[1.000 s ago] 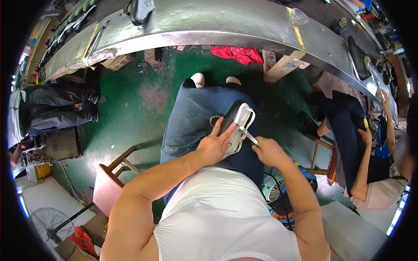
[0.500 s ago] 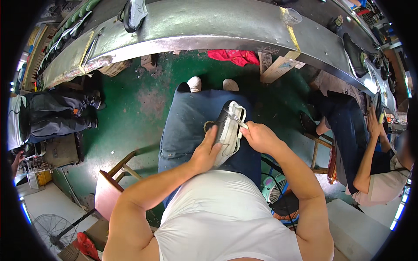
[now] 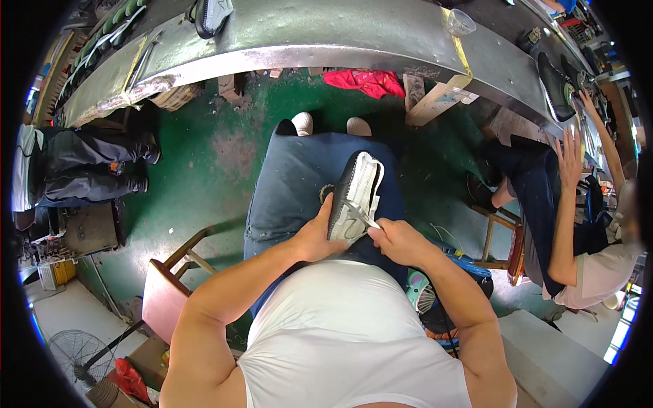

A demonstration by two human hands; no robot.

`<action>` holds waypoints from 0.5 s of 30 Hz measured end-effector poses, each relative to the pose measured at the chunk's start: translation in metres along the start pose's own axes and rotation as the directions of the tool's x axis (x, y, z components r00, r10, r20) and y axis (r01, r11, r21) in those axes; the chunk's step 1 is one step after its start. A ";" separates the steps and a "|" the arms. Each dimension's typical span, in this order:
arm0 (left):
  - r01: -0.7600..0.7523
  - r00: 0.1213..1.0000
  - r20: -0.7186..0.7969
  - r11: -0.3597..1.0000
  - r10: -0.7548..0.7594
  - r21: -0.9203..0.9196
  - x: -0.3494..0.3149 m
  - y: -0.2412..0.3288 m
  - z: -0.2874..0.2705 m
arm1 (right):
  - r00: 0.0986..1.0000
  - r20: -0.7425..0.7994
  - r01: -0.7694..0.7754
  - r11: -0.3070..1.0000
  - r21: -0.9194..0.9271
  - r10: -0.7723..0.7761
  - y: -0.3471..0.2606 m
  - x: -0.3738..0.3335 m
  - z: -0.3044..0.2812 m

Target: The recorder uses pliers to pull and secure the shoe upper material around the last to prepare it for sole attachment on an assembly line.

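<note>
Across my lap lies a black and white shoe (image 3: pixel 345 182), its toe pointing away from me and its pale side turned up to the right. My left hand (image 3: pixel 315 235) grips it along its left side near the heel, thumb against the black edge. In my closed right hand (image 3: pixel 403 242) is a slim metal tool (image 3: pixel 362 215), whose exact kind I cannot make out. The tool's far end reaches across the pale side of the shoe toward the black edge. My right fingers partly hide its handle.
A metal bench (image 3: pixel 306 30) curves across the front, bearing another shoe (image 3: pixel 212 19) and a clear plastic cup (image 3: pixel 460 23). A pink stool (image 3: pixel 165 299) stands left, a small green fan (image 3: pixel 420 294) right. Co-workers sit or stand both sides; the right one's hand (image 3: pixel 570 160) is raised.
My right hand and the tool have moved down along the shoe, from near its toe to its middle. At the right, the co-worker's hands have come apart.
</note>
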State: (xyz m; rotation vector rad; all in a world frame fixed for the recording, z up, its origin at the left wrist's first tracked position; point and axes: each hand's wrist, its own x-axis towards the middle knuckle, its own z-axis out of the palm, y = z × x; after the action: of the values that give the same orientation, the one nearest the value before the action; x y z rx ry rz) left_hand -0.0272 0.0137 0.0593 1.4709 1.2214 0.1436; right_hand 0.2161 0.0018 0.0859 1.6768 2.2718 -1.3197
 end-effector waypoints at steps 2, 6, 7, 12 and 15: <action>-0.006 0.999 0.035 0.999 0.005 0.034 -0.005 0.010 -0.013 | 0.996 0.054 -0.084 0.888 0.452 0.067 0.002 -0.013 -0.003; -0.206 0.956 -0.127 0.912 0.266 0.355 -0.024 0.049 -0.058 | 0.952 -0.054 -0.191 0.721 0.666 0.301 0.024 -0.035 0.013; -0.293 0.893 -0.212 0.870 0.397 0.397 -0.029 0.059 -0.069 | 0.951 -0.056 -0.191 0.721 0.666 0.303 0.029 -0.040 0.015; -0.567 0.755 -0.411 0.823 0.511 -0.019 -0.004 0.094 -0.084 | 0.973 -0.065 -0.046 0.461 0.886 0.222 0.043 -0.053 0.023; -0.460 0.843 -0.356 0.883 0.403 -0.090 0.028 0.113 -0.090 | 0.969 -0.046 -0.092 0.527 0.845 0.243 0.031 -0.059 0.018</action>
State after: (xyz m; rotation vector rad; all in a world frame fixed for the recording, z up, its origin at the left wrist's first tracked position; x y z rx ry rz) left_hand -0.0093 0.1158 0.1633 1.5898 1.0792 0.8139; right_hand 0.2578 -0.0530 0.0832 2.1985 1.4527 -2.5585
